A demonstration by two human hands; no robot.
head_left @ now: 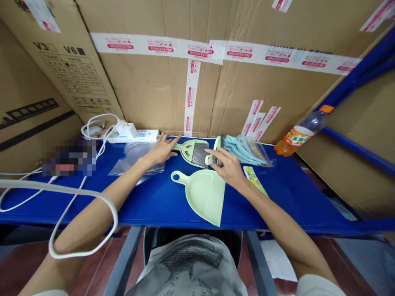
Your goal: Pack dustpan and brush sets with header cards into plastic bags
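My right hand (227,167) is closed around the handle of a light green hand brush (217,143), its dark bristles partly hidden behind the fingers. Below it a light green dustpan (205,193) lies flat, its ring handle pointing left. Farther back lies a smaller green dustpan (187,150) with a grey-bristled brush (200,154) on it. My left hand (160,150) is open, fingers spread, beside that set's handle end; whether it touches the handle I cannot tell. Under and beside my left hand is a clear plastic bag (131,158).
A bag of pale blue plastic pieces (243,150) lies to the right, with a yellow-green packet (256,180) nearby. An orange drink bottle (300,131) leans at the far right. A power strip (148,135) and white cables (106,197) are left. Cardboard (154,90) walls the back.
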